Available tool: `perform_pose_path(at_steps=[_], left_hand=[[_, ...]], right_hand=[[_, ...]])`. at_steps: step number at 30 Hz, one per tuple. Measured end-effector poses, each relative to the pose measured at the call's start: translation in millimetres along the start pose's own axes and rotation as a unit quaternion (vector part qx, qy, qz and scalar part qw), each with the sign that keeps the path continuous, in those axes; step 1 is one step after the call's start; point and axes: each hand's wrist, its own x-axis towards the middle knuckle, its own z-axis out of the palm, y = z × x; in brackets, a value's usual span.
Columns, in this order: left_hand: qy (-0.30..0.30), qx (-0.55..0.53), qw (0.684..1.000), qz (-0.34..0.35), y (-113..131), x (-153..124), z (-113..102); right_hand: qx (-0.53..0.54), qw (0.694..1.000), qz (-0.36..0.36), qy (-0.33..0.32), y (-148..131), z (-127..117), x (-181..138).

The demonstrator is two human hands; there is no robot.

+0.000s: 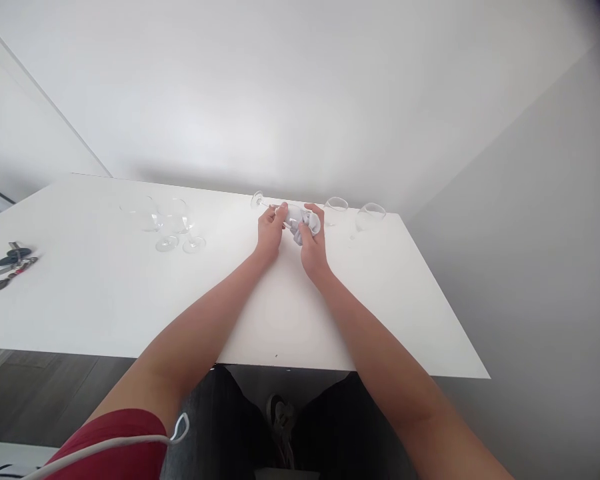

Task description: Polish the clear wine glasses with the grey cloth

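My left hand (271,225) is closed on the stem of a clear wine glass (258,199), which lies tilted with its round foot pointing up and to the left. The glass's bowl is hidden inside a bunched white cloth (300,219). My right hand (312,235) is closed around that cloth, pressing it about the bowl. Both hands are held over the far middle of the white table (105,300).
Two clear wine glasses (175,223) stand at the left of the table. Two more glasses (353,215) stand to the right of my hands, near the far right corner. Several dark metal tools (7,265) lie at the table's left edge. A white wall rises behind.
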Motion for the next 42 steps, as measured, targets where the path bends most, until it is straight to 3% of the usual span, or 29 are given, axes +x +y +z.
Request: perform_pose_path(at_steps=[2, 5, 10, 13, 18, 21, 25, 28, 31, 34, 38, 42], left_hand=[[-0.030, -0.003, 0.999, 0.015, -2, 1, 0], [-0.024, -0.027, 0.999, 0.009, -5, 3, -1], [-0.043, -0.024, 0.999, -0.012, -6, 4, 0], [-0.081, -0.028, 0.996, 0.006, -4, 2, 1], [-0.013, -0.033, 0.998, -0.056, -4, 5, -3], [-0.039, -0.030, 0.997, -0.061, -5, 5, -2], [-0.095, -0.020, 0.995, -0.014, -3, 1, 1], [-0.054, -0.020, 0.998, -0.025, -3, 1, 0], [-0.038, -0.033, 0.998, -0.043, -4, 3, 0], [-0.076, -0.045, 0.996, -0.033, -4, 3, 1], [-0.137, -0.045, 0.989, -0.035, -3, 0, 2], [-0.141, -0.032, 0.988, -0.046, -6, 1, 0]], right_hand=[[0.003, 1.000, 0.009, -0.017, 3, -1, 1], [0.017, 0.999, -0.005, -0.043, 5, -1, 4], [0.032, 0.999, -0.019, 0.021, 5, -4, 5], [0.022, 1.000, -0.003, -0.008, 6, -3, 5], [0.032, 0.999, -0.007, -0.019, 5, 1, 7], [0.037, 0.999, -0.014, 0.012, 5, 0, 6], [0.043, 0.999, 0.014, -0.014, 8, -1, 6], [0.046, 0.998, 0.021, -0.029, 8, -1, 8], [0.050, 0.999, -0.006, -0.003, 8, -3, 10], [0.035, 0.999, -0.020, 0.022, 9, -5, 10], [-0.003, 1.000, -0.011, -0.012, 13, -4, 8], [-0.019, 1.000, -0.014, -0.013, 20, -1, 9]])
